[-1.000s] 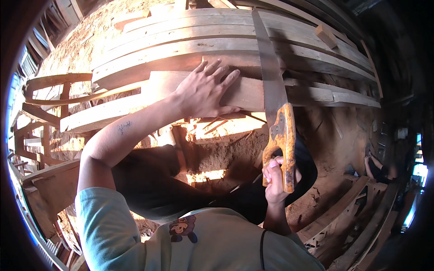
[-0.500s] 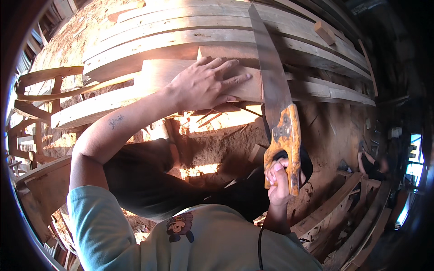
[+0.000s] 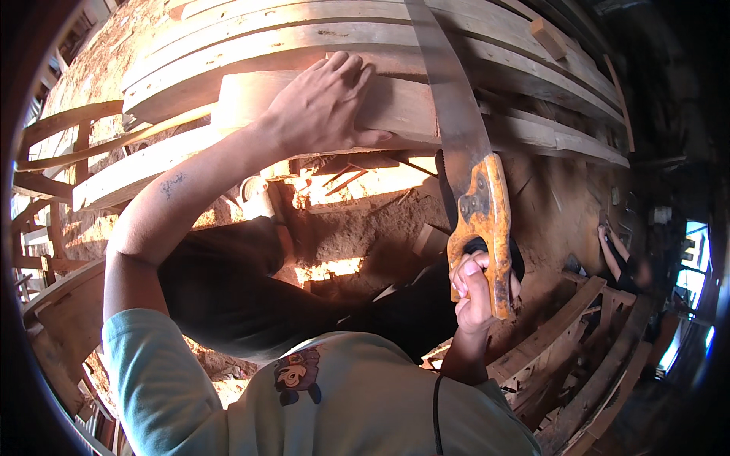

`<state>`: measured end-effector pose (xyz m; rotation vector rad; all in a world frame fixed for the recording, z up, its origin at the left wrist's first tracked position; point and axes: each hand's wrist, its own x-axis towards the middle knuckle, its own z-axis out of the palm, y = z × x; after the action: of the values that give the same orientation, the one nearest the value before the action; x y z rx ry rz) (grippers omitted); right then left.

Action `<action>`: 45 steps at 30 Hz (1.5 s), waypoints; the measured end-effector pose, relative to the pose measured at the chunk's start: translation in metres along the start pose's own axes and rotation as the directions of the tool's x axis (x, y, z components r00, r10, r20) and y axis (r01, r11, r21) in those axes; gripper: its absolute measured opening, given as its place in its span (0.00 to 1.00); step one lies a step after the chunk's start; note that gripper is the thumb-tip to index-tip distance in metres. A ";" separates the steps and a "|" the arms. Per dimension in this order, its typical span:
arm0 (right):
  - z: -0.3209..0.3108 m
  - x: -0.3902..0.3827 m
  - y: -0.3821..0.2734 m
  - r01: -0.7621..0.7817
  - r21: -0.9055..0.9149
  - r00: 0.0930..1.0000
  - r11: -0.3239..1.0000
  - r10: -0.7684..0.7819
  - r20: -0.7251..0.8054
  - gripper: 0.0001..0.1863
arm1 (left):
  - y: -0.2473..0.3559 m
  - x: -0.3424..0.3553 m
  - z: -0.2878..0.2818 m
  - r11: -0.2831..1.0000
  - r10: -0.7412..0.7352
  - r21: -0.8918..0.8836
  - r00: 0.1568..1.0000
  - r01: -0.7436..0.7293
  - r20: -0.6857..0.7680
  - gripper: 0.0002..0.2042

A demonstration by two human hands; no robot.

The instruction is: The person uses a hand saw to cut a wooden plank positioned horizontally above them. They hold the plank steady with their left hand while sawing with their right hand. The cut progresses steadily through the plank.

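My right hand (image 3: 475,287) was clamped on the yellow handle (image 3: 490,209) of 1 handsaw (image 3: 465,144), the blade (image 3: 447,87) positioned at the right end of the wooden block (image 3: 399,108). My left hand (image 3: 323,106) lay across the block, thumb spread apart from its bent fingers. Long beams (image 3: 281,44) lay beyond.
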<state>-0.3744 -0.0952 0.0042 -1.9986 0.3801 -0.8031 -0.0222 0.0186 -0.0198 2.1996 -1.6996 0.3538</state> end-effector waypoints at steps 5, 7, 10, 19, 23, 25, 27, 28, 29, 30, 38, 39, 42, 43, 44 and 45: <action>0.012 0.009 -0.009 0.006 -0.108 0.999 0.994 -0.002 0.038 0.09 | 0.004 0.003 0.002 0.999 -0.021 0.046 0.999 0.018 0.051 0.49; 0.015 0.013 -0.010 -0.017 -0.084 1.000 0.996 0.019 0.013 0.08 | 0.006 0.003 0.003 0.998 -0.030 0.062 0.998 0.026 0.063 0.48; 0.014 0.010 -0.006 -0.128 0.193 0.987 0.973 0.143 -0.069 0.07 | 0.007 0.004 0.003 0.997 -0.042 0.063 0.997 0.037 0.070 0.47; 0.010 -0.004 0.015 0.100 -0.316 0.995 0.943 -0.104 0.004 0.15 | 0.006 0.000 0.009 0.997 -0.042 0.061 0.999 0.042 -0.010 0.47; 0.009 -0.003 0.018 0.067 -0.304 0.997 0.950 -0.073 -0.011 0.16 | 0.008 0.001 0.008 0.995 -0.069 0.075 0.998 0.067 0.016 0.46; 0.008 -0.001 0.018 0.076 -0.284 0.997 0.956 -0.080 -0.003 0.16 | 0.007 0.001 0.007 0.994 -0.077 0.075 0.996 0.074 0.040 0.46; 0.008 0.000 0.014 0.072 -0.255 0.997 0.964 -0.075 -0.003 0.15 | 0.006 0.001 0.007 0.995 -0.064 0.075 0.998 0.062 0.025 0.46; 0.008 0.001 0.011 0.075 -0.257 0.997 0.964 -0.077 0.001 0.15 | 0.005 0.001 0.007 0.995 -0.058 0.077 0.998 0.056 0.020 0.46; 0.007 0.001 0.009 0.089 -0.292 0.996 0.952 -0.090 0.013 0.15 | 0.005 0.001 0.007 0.996 -0.055 0.073 0.998 0.054 0.015 0.46; 0.007 0.002 0.007 0.089 -0.304 0.996 0.949 -0.089 0.013 0.14 | 0.005 0.001 0.007 0.996 -0.052 0.070 0.999 0.051 0.010 0.46; 0.002 0.000 0.008 0.031 -0.221 0.998 0.975 -0.020 0.051 0.10 | 0.007 0.002 0.005 0.994 -0.058 0.090 0.998 0.055 0.033 0.46; 0.000 -0.002 0.009 0.002 -0.241 0.999 0.971 0.010 0.050 0.10 | 0.008 0.002 0.005 0.995 -0.058 0.086 0.998 0.055 0.036 0.46; -0.003 -0.004 0.008 -0.070 -0.281 0.995 0.957 0.087 0.050 0.08 | 0.007 0.001 0.004 0.995 -0.071 0.071 0.997 0.069 0.038 0.46; -0.002 -0.003 0.008 -0.060 -0.292 0.996 0.955 0.079 0.052 0.06 | 0.007 0.001 0.004 0.995 -0.078 0.065 0.996 0.075 0.038 0.46; 0.003 0.005 0.007 0.011 -0.305 0.998 0.952 0.006 0.057 0.04 | 0.007 0.001 0.005 0.995 -0.066 0.077 0.997 0.063 0.031 0.46; 0.001 0.005 0.008 0.060 -0.322 0.996 0.945 -0.037 0.077 0.03 | 0.007 0.001 0.006 0.995 -0.055 0.089 0.998 0.052 0.025 0.46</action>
<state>-0.3697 -0.1014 -0.0012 -2.3443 0.4466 -0.7354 -0.0288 0.0141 -0.0239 2.3180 -1.6654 0.3942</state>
